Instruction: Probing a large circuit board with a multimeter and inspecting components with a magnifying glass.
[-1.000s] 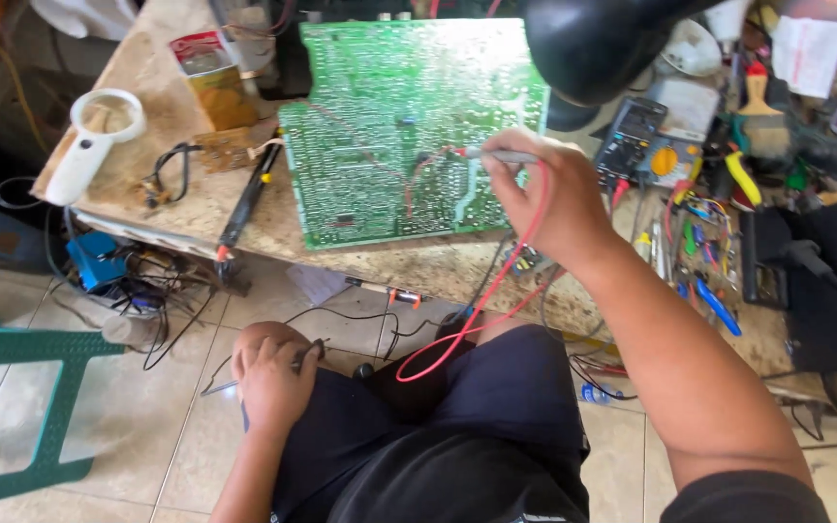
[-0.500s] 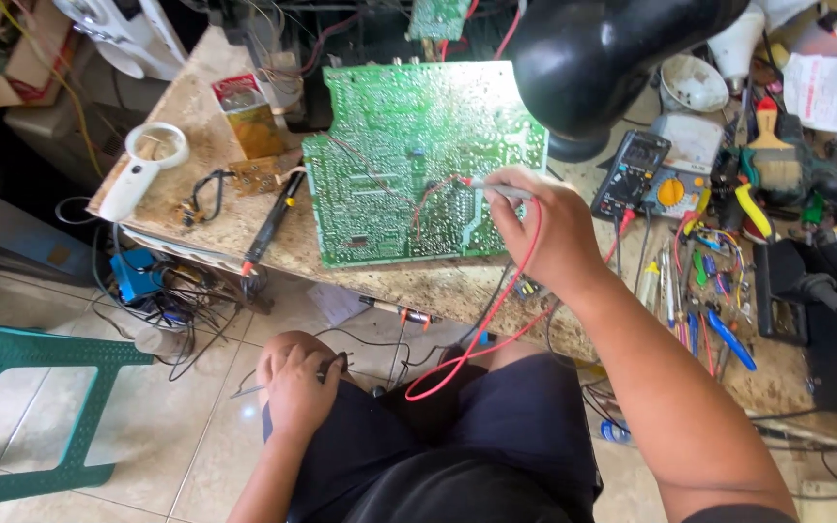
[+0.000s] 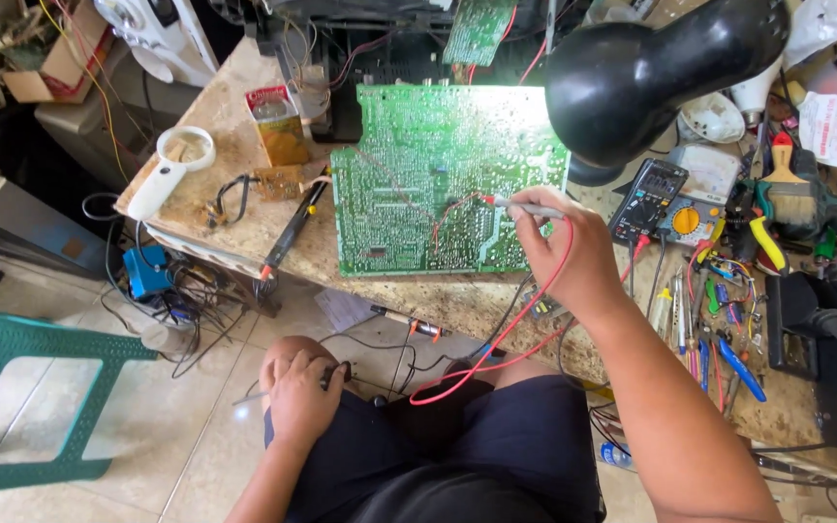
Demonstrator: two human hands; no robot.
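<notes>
A large green circuit board (image 3: 418, 165) lies solder side up on the stone workbench (image 3: 244, 208). My right hand (image 3: 569, 257) grips a red test probe (image 3: 525, 206) whose tip touches the board near its middle; the red lead (image 3: 511, 334) loops down to my lap. My left hand (image 3: 300, 395) rests on my knee, closed around a thin black probe (image 3: 326, 376). A black and yellow multimeter (image 3: 649, 200) sits just right of my right hand.
A black desk lamp (image 3: 656, 73) hangs over the board's right edge. A white magnifier (image 3: 171, 169), a soldering iron (image 3: 288, 237) and a small tin (image 3: 278, 126) lie left of the board. Pliers and screwdrivers (image 3: 719, 310) crowd the right. A green plastic stool (image 3: 21, 397) stands at left.
The view has tilted and shifted, so the bench sits lower in frame. My right hand stays on the board with the red probe; my left hand remains on my knee.
</notes>
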